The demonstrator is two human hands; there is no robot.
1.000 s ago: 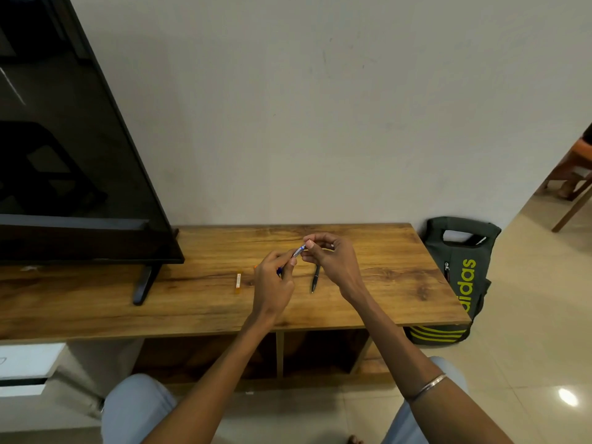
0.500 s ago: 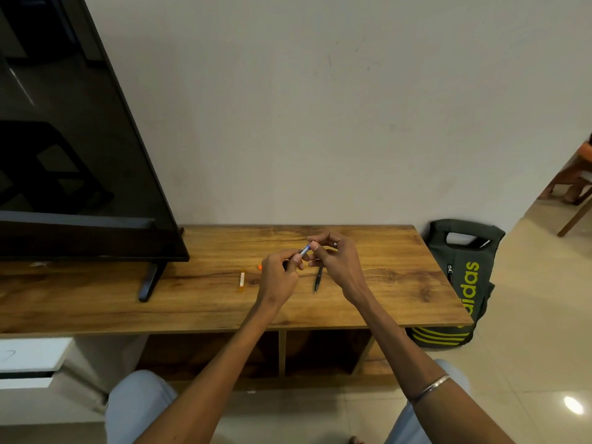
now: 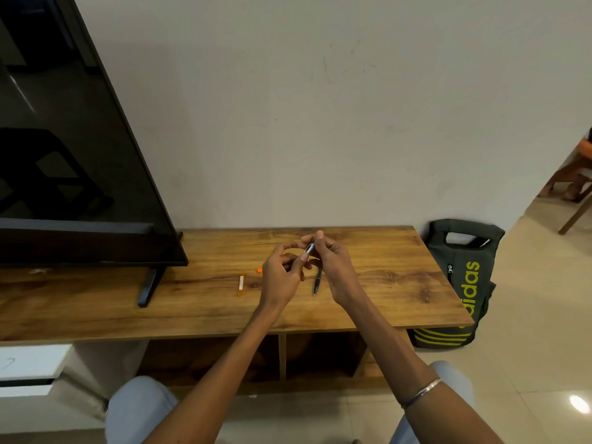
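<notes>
Pen (image 3: 309,249), raised over the tabletop (image 3: 384,283) toward its rear edge: left hand (image 3: 282,280) is pinching the barrel, right hand (image 3: 333,267) is pinching the silvery end, ideally twisting gently, parts aligned.

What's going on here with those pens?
A person sits at a wooden bench, holding a pen in both hands above it. The left hand grips the lower part and the right hand pinches the upper end, perhaps taking it apart or putting it together. A dark pen, a pale stick and a small orange piece lie on the bench nearby.
</notes>
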